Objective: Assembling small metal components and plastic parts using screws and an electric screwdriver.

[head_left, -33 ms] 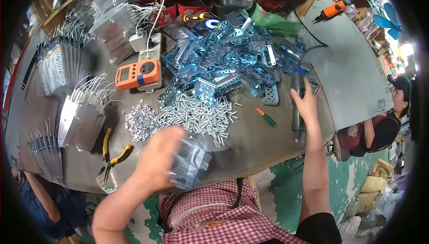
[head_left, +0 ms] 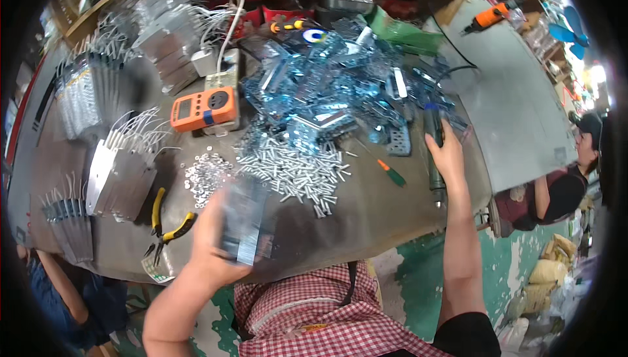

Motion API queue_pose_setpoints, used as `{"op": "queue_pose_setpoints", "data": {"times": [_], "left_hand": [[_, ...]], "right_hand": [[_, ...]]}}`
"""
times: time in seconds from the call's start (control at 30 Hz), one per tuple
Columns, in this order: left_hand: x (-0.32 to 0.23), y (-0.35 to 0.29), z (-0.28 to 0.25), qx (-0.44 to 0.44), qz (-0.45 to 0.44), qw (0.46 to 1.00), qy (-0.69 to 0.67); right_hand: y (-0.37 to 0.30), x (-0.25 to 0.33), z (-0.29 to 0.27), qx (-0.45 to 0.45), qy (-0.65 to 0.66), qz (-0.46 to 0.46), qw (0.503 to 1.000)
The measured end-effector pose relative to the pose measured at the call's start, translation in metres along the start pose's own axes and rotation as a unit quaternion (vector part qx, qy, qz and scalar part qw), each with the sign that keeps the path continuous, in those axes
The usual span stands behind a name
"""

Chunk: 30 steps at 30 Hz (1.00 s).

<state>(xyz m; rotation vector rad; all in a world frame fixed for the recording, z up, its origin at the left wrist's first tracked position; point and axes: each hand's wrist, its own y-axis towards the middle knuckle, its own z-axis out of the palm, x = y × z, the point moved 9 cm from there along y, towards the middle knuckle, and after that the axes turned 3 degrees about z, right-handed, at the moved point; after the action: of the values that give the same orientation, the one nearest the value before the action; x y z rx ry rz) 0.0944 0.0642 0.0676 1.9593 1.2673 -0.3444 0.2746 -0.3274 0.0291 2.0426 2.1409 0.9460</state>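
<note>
My left hand (head_left: 210, 233), blurred by motion, is closed around a shiny metal bracket (head_left: 243, 223) near the table's front edge. On the right, my right hand (head_left: 449, 159) has its fingers around a dark, cylindrical electric screwdriver (head_left: 434, 170). The screwdriver stands roughly upright in the picture, its tip toward the front edge. Between the hands lies a pile of silver screws (head_left: 297, 170). Beside it, a heap of small nuts (head_left: 206, 175) is close to my left hand. Behind the screws rises a big pile of bluish perforated metal brackets (head_left: 327, 89).
Yellow-handled pliers (head_left: 171, 229) and a green-handled screwdriver (head_left: 392, 172) lie on the table. An orange meter (head_left: 203, 108) sits at a power strip. Wired metal plates (head_left: 121, 174) stand at left. An orange power tool (head_left: 489, 17) is at far right. Other people are at both sides.
My left hand has shifted slightly left with the bracket, which has turned to a more upright angle. The screwdriver in my right hand has moved and tilted slightly.
</note>
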Motion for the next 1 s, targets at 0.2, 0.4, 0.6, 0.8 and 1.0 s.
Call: {"op": "queue_pose_setpoints", "data": {"times": [0.2, 0.4, 0.6, 0.8, 1.0], "left_hand": [[0.103, -0.144, -0.115, -0.266, -0.363, 0.892, 0.049], [0.074, -0.205, -0.290, -0.380, -0.363, 0.703, 0.479], [0.149, -0.244, -0.355, -0.321, -0.466, 0.629, 0.534], [0.178, -0.289, -0.359, -0.423, -0.395, 0.722, 0.379], [0.113, -0.212, -0.331, -0.374, -0.356, 0.651, 0.557]], "right_hand": [[-0.030, 0.046, 0.019, -0.006, -0.140, -0.085, 0.986], [-0.012, -0.052, 0.051, 0.004, 0.041, -0.007, 0.999], [-0.017, -0.074, 0.015, -0.053, 0.058, 0.047, 0.996], [-0.071, 0.062, -0.002, 0.058, 0.358, -0.079, 0.929], [-0.166, 0.251, 0.031, 0.264, 0.297, -0.315, 0.862]]}}
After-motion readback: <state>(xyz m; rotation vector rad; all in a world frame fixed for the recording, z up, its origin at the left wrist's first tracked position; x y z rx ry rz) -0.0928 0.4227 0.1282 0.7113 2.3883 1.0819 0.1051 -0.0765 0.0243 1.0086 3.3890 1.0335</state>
